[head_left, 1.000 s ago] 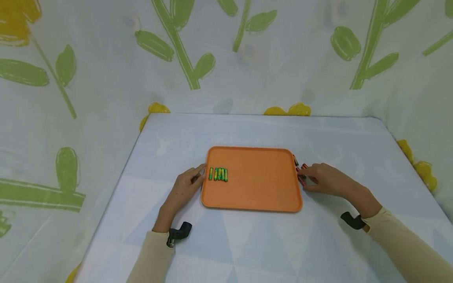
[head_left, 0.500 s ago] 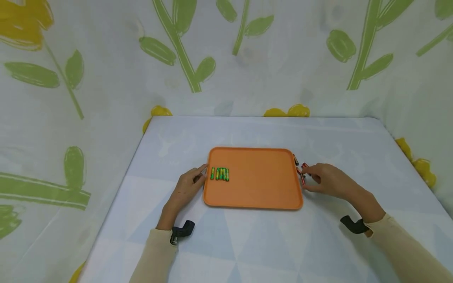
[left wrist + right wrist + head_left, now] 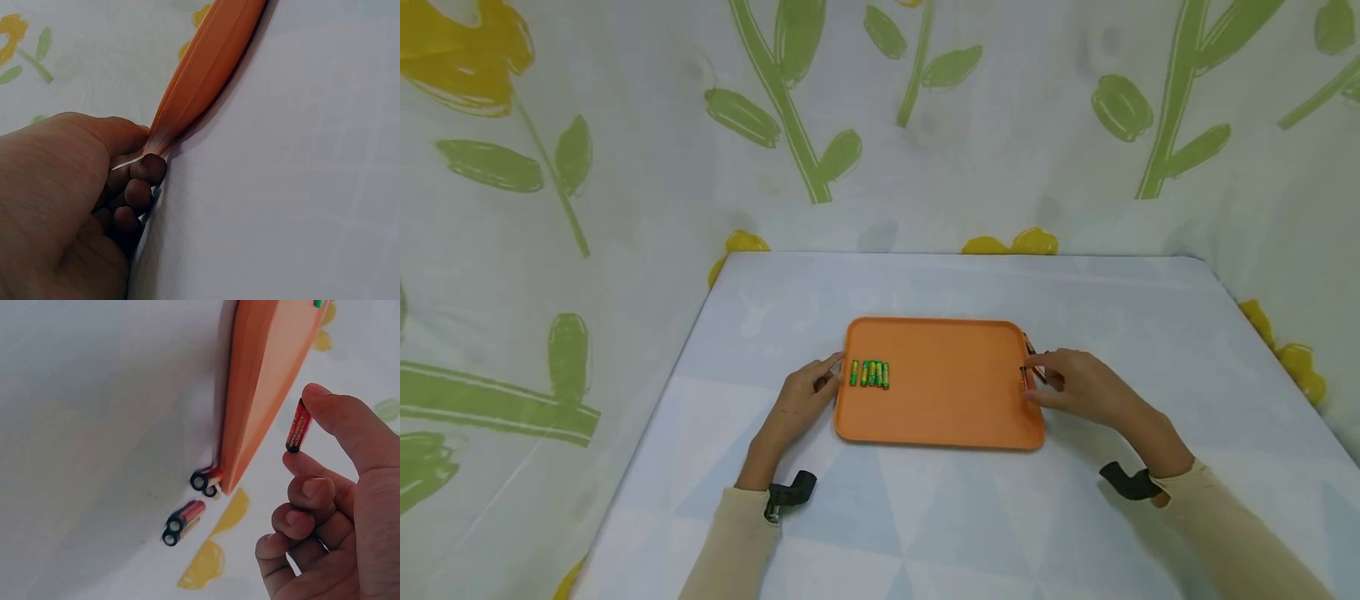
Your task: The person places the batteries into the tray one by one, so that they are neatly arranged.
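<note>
My right hand [image 3: 1075,383] pinches a red battery [image 3: 299,426] by its ends between thumb and forefinger. In the head view, the hand is over the right rim of the orange tray [image 3: 955,383]. Its other fingers curl loosely, as the right wrist view shows. My left hand [image 3: 69,187] grips the tray's left edge, thumb at the rim and a fingertip below it. Several green-and-yellow batteries [image 3: 872,373] stand in a row of parallel cells near the tray's left side, one slightly apart from the rest.
More red batteries with black ends [image 3: 185,517] lie on the table just outside the tray's right edge, partly hidden by my right hand in the head view. A pale patterned cloth covers the table [image 3: 850,517]. A flower-printed curtain [image 3: 647,167] hangs behind and beside it.
My right hand has picked up a red battery from beside the tray and moved slightly left, over the rim. The left hand stays at the tray's left edge.
</note>
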The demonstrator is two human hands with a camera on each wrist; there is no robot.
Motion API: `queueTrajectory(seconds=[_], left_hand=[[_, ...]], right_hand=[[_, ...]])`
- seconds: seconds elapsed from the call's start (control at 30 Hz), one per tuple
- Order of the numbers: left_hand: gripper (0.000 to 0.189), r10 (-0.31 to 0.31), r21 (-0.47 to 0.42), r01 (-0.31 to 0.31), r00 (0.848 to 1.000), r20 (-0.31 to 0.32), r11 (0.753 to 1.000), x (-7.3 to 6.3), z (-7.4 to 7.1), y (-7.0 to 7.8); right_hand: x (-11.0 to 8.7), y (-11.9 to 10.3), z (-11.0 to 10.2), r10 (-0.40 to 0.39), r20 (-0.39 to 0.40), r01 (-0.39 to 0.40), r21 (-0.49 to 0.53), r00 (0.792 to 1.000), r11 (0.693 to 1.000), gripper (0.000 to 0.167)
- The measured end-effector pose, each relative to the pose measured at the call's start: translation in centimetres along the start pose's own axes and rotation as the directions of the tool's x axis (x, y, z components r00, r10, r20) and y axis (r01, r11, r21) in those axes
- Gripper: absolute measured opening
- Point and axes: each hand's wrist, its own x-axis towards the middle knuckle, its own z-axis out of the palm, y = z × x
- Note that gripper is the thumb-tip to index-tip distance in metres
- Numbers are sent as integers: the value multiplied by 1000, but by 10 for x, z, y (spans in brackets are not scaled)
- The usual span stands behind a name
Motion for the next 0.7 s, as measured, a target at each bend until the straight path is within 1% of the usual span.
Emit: queueTrajectory(seconds=[0.2, 0.4, 0.6, 0.7], left_hand=[[45, 3, -2, -3, 1000, -6, 1000, 0, 1, 0], [45, -7, -19, 7, 1000, -5, 1000, 0, 1, 0], [45, -10, -9, 10, 1000, 2, 1000, 0, 1, -1], [45, -13, -8, 13, 1000, 0, 1000, 0, 1, -2]], right_hand=[[7, -7, 7, 5, -12, -5, 34, 1000, 999, 33], [12, -11, 14, -9, -47, 11, 41, 999, 999, 35], [16, -17, 25, 18, -42, -14, 90, 999, 996, 35], [19, -20, 31, 2, -68, 6, 113, 998, 994, 33]])
